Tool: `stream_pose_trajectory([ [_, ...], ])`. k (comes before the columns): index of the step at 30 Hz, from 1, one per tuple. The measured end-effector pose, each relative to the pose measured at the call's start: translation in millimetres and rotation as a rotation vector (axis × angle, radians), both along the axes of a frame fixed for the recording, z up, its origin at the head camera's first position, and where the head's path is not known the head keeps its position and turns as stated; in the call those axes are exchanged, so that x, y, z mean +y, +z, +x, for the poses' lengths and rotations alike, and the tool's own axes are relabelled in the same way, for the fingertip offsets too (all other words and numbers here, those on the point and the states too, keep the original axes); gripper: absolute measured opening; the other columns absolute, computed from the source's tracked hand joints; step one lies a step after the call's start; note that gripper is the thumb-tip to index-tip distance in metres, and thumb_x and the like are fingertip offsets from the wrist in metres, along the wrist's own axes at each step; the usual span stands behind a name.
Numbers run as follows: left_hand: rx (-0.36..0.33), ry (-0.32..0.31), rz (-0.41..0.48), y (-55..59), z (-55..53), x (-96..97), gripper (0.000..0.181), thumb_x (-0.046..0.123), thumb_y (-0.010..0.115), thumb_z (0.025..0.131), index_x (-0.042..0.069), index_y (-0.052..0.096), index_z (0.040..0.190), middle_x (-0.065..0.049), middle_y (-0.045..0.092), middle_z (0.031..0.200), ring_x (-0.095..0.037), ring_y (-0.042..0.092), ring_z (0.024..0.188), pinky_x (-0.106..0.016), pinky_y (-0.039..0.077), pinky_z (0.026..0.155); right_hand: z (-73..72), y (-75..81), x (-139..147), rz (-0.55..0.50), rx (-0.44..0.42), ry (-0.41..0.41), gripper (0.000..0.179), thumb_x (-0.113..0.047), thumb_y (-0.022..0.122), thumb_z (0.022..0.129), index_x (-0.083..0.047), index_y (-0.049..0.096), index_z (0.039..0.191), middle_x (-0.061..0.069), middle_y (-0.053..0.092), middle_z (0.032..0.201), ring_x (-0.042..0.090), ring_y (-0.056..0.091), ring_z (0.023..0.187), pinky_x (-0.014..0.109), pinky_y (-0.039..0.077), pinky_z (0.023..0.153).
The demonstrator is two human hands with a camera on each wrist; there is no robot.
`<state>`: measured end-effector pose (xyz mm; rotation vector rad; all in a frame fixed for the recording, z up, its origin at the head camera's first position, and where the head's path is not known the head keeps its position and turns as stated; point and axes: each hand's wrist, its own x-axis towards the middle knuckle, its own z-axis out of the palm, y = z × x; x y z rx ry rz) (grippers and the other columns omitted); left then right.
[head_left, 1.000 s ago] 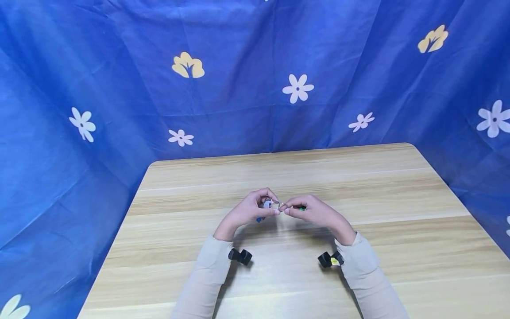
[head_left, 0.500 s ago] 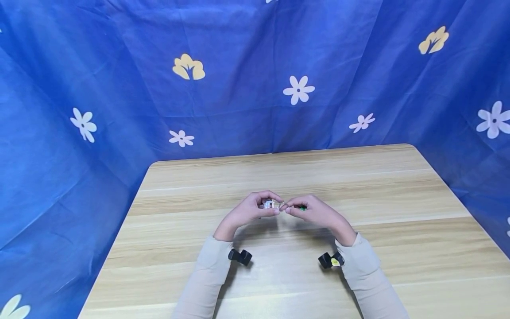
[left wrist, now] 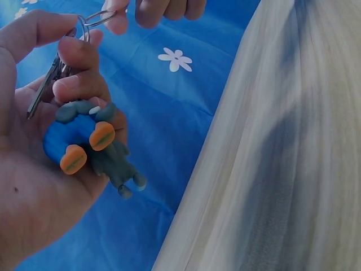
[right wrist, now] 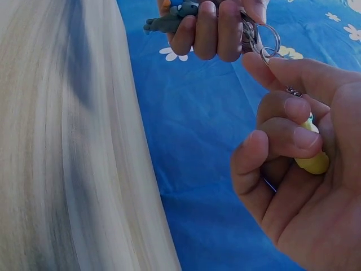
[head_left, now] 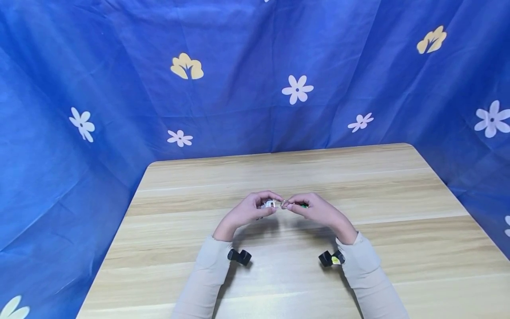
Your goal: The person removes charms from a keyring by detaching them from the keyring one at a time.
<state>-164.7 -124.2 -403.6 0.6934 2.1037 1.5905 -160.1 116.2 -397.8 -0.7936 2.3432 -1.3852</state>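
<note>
Charm (right wrist: 315,164), ylw, part. hid. in R hand (head_left: 317,209).

No lettering, numbers or brands can be read.

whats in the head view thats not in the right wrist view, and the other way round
Only the head view: the pale sleeves and the black wrist cameras.

Only the right wrist view: the yellow part of a charm in the right hand, plus the gray toy and metal rings clear enough to make out.

Both: the two hands, left and right, the wooden table and the blue cloth with white flowers.
</note>
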Motion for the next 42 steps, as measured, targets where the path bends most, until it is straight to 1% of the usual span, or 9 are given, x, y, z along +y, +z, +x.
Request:
stream_pose_trajectory([
  [5, -0.002, 0.008, 0.001, -0.2, 0.2, 1.1, 0.03, 0.013, 0.06, 0.092, 0.005, 0.061, 0.121, 0.002, 0.052, 0.078, -0.006, 0.04, 0.057, -0.018, 0.035, 0.05, -1.7, -1.8, 0.8, -0.006, -0.013, -0.004, 0.023, -0.024, 0.055, 0.098, -0.011, 0.071, 0.11, 0.017, 0.068, 0.108, 0.014, 0.051, 0.069, 0.024, 0.046, 0.055],
  [9, -0.004, 0.011, 0.016, -1.3, 0.6, 1.8, 0.028, 0.012, 0.061, 0.091, 0.003, 0.061, 0.118, 0.003, 0.053, 0.079, -0.006, 0.041, 0.059, -0.018, 0.035, 0.051, -3.1, -3.6, 0.9, -0.008, -0.024, -0.003, 0.022, -0.025, 0.056, 0.098, -0.013, 0.071, 0.109, 0.018, 0.067, 0.105, 0.01, 0.047, 0.063, 0.023, 0.043, 0.054],
  [13, -0.005, 0.013, 0.026, -2.1, 0.6, 2.0, 0.027, 0.011, 0.063, 0.091, 0.001, 0.061, 0.115, 0.005, 0.054, 0.079, -0.005, 0.042, 0.061, -0.018, 0.035, 0.052, -3.2, -4.0, 0.5, -0.011, -0.034, 0.004, 0.022, -0.025, 0.056, 0.098, -0.013, 0.071, 0.109, 0.018, 0.067, 0.104, 0.009, 0.045, 0.062, 0.023, 0.043, 0.053],
  [19, 0.002, 0.014, 0.016, -0.3, 0.7, 1.8, 0.024, 0.013, 0.064, 0.089, 0.003, 0.062, 0.111, 0.006, 0.054, 0.078, -0.005, 0.041, 0.06, -0.018, 0.034, 0.051, -3.1, -3.1, 0.0, -0.001, -0.044, 0.0, 0.023, -0.026, 0.057, 0.097, -0.013, 0.071, 0.11, 0.018, 0.067, 0.108, 0.011, 0.047, 0.065, 0.023, 0.043, 0.054],
  [22, 0.008, 0.014, 0.017, 0.5, 0.9, 1.8, 0.025, 0.012, 0.065, 0.089, 0.001, 0.061, 0.111, 0.006, 0.054, 0.077, -0.006, 0.041, 0.06, -0.019, 0.034, 0.051, -2.7, -2.8, -0.1, 0.0, -0.037, 0.005, 0.022, -0.024, 0.057, 0.097, -0.012, 0.071, 0.109, 0.018, 0.068, 0.109, 0.01, 0.047, 0.064, 0.022, 0.043, 0.054],
  [32, -0.015, 0.071, -0.024, 0.9, 0.0, 1.7, 0.024, 0.016, 0.068, 0.087, 0.006, 0.065, 0.109, 0.006, 0.055, 0.074, -0.006, 0.038, 0.057, -0.019, 0.032, 0.05, -1.2, 0.0, -0.1, 0.003, -0.026, 0.017, 0.022, -0.023, 0.057, 0.097, -0.012, 0.071, 0.11, 0.017, 0.068, 0.11, 0.011, 0.049, 0.064, 0.023, 0.045, 0.055],
  [36, -0.02, 0.077, -0.026, 0.1, -0.8, 1.4, 0.024, 0.017, 0.069, 0.088, 0.006, 0.066, 0.108, 0.006, 0.055, 0.074, -0.006, 0.039, 0.057, -0.018, 0.033, 0.051, -0.6, 0.6, -0.2, 0.003, -0.002, 0.018, 0.021, -0.024, 0.058, 0.096, -0.013, 0.072, 0.109, 0.01, 0.07, 0.11, 0.011, 0.056, 0.075, 0.026, 0.049, 0.06],
  [39, -0.017, 0.077, -0.025, -0.2, -1.2, 1.4, 0.024, 0.017, 0.069, 0.088, 0.006, 0.066, 0.109, 0.006, 0.055, 0.073, -0.005, 0.041, 0.058, -0.018, 0.034, 0.051, -0.1, 0.7, 0.2, 0.0, 0.008, 0.02, 0.021, -0.024, 0.059, 0.096, -0.013, 0.072, 0.109, 0.006, 0.071, 0.11, 0.012, 0.058, 0.082, 0.027, 0.051, 0.063],
  [42, -0.015, 0.079, -0.023, -0.3, -1.7, 1.9, 0.024, 0.017, 0.069, 0.088, 0.006, 0.066, 0.109, 0.006, 0.055, 0.074, -0.005, 0.042, 0.058, -0.018, 0.035, 0.052, 0.1, 1.5, 0.8, 0.001, 0.0, 0.025, 0.021, -0.023, 0.059, 0.096, -0.012, 0.072, 0.109, 0.007, 0.07, 0.11, 0.013, 0.057, 0.08, 0.027, 0.05, 0.062],
])
